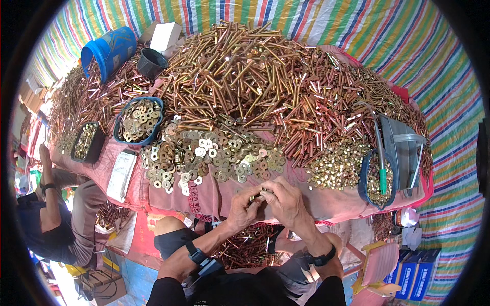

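Note:
My left hand (244, 210) is closed, with the round end of a gold-coloured bolt (251, 198) showing at its fingertips; the rest is hidden in the fingers. Close against it, my right hand (284, 204) pinches a small brassy metal piece (264, 189), too small to name for sure. Both hands are over the near edge of the table. Just beyond them lies a spread of flat washers (219, 155), gold and silver. A heap of small nuts (337, 166) lies to the right. Behind rises a large pile of long, copper-gold bolts (229, 76).
A blue tub of washers (118, 133) and a dark bin of nuts (95, 153) stand left. At right is a blue tub (365, 188) with nuts and a green-handled tool (383, 179). A blue bucket (115, 51) lies tipped at back left. Another person (51, 214) sits at left.

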The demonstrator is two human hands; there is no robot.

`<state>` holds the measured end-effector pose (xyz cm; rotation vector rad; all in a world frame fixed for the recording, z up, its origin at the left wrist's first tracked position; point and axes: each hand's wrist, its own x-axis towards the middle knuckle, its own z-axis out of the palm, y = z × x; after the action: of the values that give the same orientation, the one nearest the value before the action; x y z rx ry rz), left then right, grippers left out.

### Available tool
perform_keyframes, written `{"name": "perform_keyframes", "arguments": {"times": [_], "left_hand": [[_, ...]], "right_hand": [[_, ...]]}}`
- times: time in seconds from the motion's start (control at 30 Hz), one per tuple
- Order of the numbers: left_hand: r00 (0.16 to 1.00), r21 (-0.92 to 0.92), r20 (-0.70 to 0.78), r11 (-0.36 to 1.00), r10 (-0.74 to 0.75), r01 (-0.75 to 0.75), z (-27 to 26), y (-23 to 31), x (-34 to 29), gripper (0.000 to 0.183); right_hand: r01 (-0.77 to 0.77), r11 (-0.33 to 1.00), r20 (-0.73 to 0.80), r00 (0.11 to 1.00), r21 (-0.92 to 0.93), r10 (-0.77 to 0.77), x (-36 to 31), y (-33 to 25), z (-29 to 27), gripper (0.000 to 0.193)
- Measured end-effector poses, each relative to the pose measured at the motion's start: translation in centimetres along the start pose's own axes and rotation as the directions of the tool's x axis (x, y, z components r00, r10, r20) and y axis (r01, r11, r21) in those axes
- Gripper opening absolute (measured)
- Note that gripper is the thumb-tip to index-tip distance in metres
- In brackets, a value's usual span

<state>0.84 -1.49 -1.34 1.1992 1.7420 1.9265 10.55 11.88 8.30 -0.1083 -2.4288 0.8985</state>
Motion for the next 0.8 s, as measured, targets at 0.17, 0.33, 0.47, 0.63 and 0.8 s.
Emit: {"name": "perform_keyframes", "arguments": {"times": [0.17, 0.33, 0.47, 0.63, 0.8], "left_hand": [[0.999, 0.011, 0.008, 0.999, -0.041, 0.041, -0.1, 0.2, -0.1, 0.026], [0.999, 0.021, 0.046, 1.0, 0.001, -0.002, -0.3, -0.1, -0.1, 0.036], [0.999, -0.008, 0.001, 0.998, -0.054, 0.054, -0.3, -0.2, -0.5, 0.034], [0.996, 0.004, 0.055, 0.997, -0.074, 0.073, -0.5, -0.6, -0.5, 0.033], [0.999, -0.049, 0.036, 0.999, -0.002, 0.004, -0.3, -0.8, -0.6, 0.028]], "right_hand": [[0.033, 0.999, -0.03, 0.999, 0.008, -0.033, 0.0, 0.5, 0.0, 0.02], [-0.229, 0.968, -0.024, 0.972, 0.102, 0.232, -1.1, 0.0, 0.9, 0.021], [-0.21, 0.96, -0.032, 0.975, 0.183, 0.22, -1.1, 0.2, 1.3, 0.02], [-0.01, 0.993, -0.111, 0.994, 0.121, 0.023, -0.4, 1.0, 1.3, 0.025], [-0.284, 0.94, 0.054, 0.959, 0.189, 0.279, -0.7, 0.7, 0.9, 0.026]]}}
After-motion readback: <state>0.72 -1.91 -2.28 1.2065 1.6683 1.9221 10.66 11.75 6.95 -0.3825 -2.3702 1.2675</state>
